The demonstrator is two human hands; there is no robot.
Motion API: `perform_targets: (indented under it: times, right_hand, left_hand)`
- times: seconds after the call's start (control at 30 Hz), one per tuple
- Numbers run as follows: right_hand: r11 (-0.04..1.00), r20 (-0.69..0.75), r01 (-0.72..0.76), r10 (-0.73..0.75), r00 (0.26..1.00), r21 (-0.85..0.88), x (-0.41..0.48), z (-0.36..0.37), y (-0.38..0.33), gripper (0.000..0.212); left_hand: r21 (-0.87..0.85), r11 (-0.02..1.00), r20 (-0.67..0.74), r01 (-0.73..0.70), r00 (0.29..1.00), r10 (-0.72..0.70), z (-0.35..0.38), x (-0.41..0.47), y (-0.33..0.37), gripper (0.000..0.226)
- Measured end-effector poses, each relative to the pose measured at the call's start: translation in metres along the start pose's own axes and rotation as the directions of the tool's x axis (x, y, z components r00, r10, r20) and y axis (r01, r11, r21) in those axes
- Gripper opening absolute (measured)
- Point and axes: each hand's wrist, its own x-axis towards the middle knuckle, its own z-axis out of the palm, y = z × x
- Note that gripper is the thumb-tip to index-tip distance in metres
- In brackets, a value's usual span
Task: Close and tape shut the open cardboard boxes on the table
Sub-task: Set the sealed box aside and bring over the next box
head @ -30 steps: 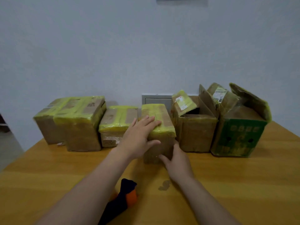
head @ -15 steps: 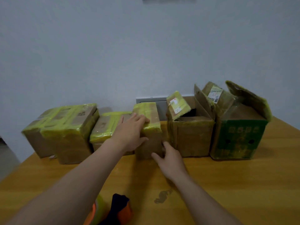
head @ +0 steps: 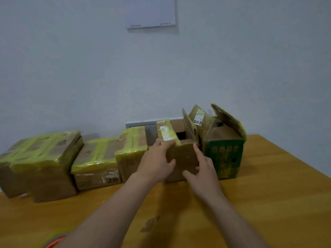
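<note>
On the bench (head: 268, 203) a row of boxes stands against the wall. The open box (head: 184, 154) is fourth from the left, between the taped boxes (head: 95, 158) and a green box (head: 223, 158) whose flaps also stand up. The left hand (head: 155, 161) grips the open box at its front left corner: its fingers (head: 166, 144) lie over the top edge beneath the labelled flap (head: 166, 133), and the thumb presses the front face. The right hand (head: 204, 167) rests flat against the front near the right edge, index finger straight up and thumb spread low, gripping nothing. The flap on the far right stands upright, and the inside shows dark.
</note>
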Motion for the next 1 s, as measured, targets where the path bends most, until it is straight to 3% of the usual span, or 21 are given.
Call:
perform_targets:
  times: [0.2, 0.47, 0.6, 0.73, 0.87, 1.0]
  right_hand:
    - [0.951, -0.024, -0.002, 0.010, 1.000, 0.310, -0.004, 0.000, -0.012, 0.081]
    - [0.951, -0.265, 0.069, 0.014, 0.964, 0.302, -0.058, -0.025, -0.047, 0.033]
    - [0.942, -0.296, 0.019, 0.087, 0.951, 0.336, -0.093, -0.045, -0.051, 0.053]
    - [0.945, -0.314, -0.061, 0.167, 0.935, 0.321, -0.108, -0.065, -0.057, 0.075]
    - [0.954, -0.377, -0.078, 0.187, 0.907, 0.288, -0.112, -0.083, -0.057, 0.066]
    - [0.966, -0.312, -0.102, 0.175, 0.934, 0.237, -0.109, -0.094, -0.056, 0.056]
  left_hand:
    - [0.032, 0.999, 0.030, -0.039, 0.999, 0.038, -0.018, -0.019, 0.003, 0.070]
    - [-0.048, 0.999, -0.009, -0.026, 1.000, 0.026, -0.048, -0.078, 0.022, 0.049]
    - [-0.130, 0.989, 0.087, -0.065, 0.993, 0.076, -0.062, -0.124, 0.045, 0.048]
    - [-0.081, 0.992, 0.110, -0.093, 0.989, 0.101, -0.068, -0.166, 0.078, 0.061]
    - [-0.131, 0.987, 0.124, -0.094, 0.986, 0.110, -0.069, -0.195, 0.103, 0.061]
    - [-0.280, 0.957, 0.168, -0.080, 0.977, 0.131, -0.080, -0.201, 0.108, 0.052]
